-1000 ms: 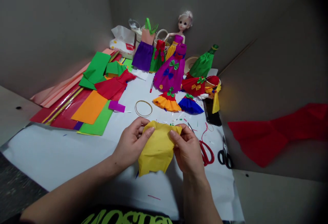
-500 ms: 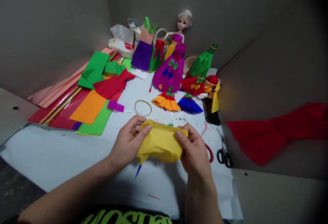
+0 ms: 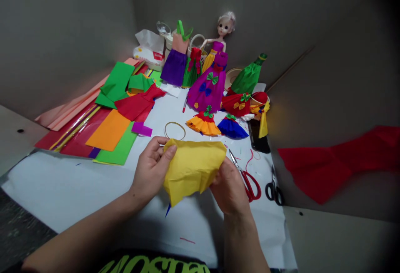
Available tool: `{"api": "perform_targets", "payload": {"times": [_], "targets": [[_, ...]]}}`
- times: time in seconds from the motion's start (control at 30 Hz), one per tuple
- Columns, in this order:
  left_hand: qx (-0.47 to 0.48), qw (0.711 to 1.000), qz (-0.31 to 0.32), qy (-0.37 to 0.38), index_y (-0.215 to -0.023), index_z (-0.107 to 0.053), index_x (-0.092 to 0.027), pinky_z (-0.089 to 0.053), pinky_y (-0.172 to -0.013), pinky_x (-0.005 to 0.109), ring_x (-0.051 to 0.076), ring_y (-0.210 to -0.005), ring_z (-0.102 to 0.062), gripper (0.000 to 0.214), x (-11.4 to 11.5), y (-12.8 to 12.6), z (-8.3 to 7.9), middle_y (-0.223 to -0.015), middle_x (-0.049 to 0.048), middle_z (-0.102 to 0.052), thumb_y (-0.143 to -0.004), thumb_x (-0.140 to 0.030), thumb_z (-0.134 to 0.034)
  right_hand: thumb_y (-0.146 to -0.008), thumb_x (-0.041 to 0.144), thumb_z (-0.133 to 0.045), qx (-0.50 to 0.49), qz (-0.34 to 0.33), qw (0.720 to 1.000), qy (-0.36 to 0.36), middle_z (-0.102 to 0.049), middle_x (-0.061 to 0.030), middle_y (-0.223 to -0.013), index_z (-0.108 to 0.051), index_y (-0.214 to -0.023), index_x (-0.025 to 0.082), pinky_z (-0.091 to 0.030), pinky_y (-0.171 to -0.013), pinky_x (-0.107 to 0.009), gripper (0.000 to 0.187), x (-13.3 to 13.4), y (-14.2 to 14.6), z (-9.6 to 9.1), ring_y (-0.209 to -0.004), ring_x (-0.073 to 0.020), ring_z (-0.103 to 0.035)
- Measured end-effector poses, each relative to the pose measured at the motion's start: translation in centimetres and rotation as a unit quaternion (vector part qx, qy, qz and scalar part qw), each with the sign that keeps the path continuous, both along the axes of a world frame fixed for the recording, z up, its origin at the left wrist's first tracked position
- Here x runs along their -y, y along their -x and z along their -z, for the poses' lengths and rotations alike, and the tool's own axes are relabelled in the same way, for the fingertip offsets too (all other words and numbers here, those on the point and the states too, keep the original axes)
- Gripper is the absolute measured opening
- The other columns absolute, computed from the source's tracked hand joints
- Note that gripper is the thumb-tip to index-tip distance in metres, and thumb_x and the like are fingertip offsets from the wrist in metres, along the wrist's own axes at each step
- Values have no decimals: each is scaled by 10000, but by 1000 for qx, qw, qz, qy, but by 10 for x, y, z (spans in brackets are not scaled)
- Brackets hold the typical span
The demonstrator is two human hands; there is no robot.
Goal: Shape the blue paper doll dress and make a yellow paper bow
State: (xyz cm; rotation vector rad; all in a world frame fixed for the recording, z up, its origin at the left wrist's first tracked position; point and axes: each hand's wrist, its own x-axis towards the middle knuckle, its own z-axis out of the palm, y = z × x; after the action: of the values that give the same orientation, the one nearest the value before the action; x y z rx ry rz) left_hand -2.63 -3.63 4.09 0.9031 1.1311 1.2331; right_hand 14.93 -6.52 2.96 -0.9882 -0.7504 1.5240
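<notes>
A crumpled sheet of yellow crepe paper (image 3: 192, 167) is held up over the white table sheet (image 3: 78, 185) between both hands. My left hand (image 3: 151, 169) pinches its upper left edge, thumb on top. At the paper's lower right my right hand (image 3: 229, 189) grips it from beneath, its fingers mostly hidden behind the paper. A small blue paper tip (image 3: 168, 209) pokes out below the yellow sheet.
Red-handled scissors (image 3: 250, 181) and black-handled scissors (image 3: 274, 189) lie right of my hands. A thin ring (image 3: 175, 130), several small paper dresses (image 3: 203, 124), a doll (image 3: 218, 42), a phone (image 3: 258, 140) and stacked coloured sheets (image 3: 109, 129) lie beyond. Red paper (image 3: 331, 160) lies at the right.
The yellow paper was turned and opened out wider. My right hand slid from the top edge to underneath the lower right. The red scissors came back into view.
</notes>
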Motion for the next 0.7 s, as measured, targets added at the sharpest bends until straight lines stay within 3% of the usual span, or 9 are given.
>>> {"api": "perform_targets", "payload": {"times": [0.1,0.2,0.43,0.5,0.6,0.7], "targets": [[0,999,-17,-28,-913,-527,-225,-475,-499,204,116,-521,-584,335,-1,0,5,-642,-43,-634,-807,-472,-726,-808,479,-744,54,70,996,10,-684,2,-816,-659,-911,247,-461,-571,-247,267,1,4,6,-641,-147,-589],[-11,998,-26,-50,-909,-525,-226,-432,-445,194,110,-466,-540,319,-1,-1,10,-591,-47,-610,-816,-465,-714,-790,465,-770,127,131,983,3,-583,44,-648,-615,-798,230,-396,-502,-209,281,2,3,7,-561,-114,-493],[-31,995,-38,-87,-923,-533,-232,-399,-424,178,100,-443,-499,243,2,-2,13,-543,-59,-573,-861,-414,-683,-812,491,-733,245,185,951,-35,-553,35,-657,-629,-790,211,-387,-517,-204,300,4,-7,0,-580,-110,-460],[-26,994,-50,-92,-922,-532,-231,-405,-427,174,98,-448,-502,242,2,-2,12,-544,-64,-560,-861,-406,-687,-811,528,-721,216,155,963,-44,-589,26,-691,-643,-848,223,-419,-542,-211,317,4,-11,0,-596,-119,-503],[-10,990,-96,-102,-925,-522,-233,-438,-446,179,104,-482,-544,261,-1,0,12,-593,-57,-577,-856,-415,-695,-789,588,-714,132,36,990,-31,-630,13,-706,-651,-986,242,-443,-531,-231,403,4,-12,5,-574,-132,-544],[-5,985,-130,-116,-941,-518,-236,-458,-455,182,102,-489,-562,259,-3,2,13,-638,-50,-603,-865,-415,-689,-789,520,-742,123,8,992,10,-630,13,-654,-661,-889,218,-416,-481,-219,329,6,-9,7,-512,-113,-516]]}}
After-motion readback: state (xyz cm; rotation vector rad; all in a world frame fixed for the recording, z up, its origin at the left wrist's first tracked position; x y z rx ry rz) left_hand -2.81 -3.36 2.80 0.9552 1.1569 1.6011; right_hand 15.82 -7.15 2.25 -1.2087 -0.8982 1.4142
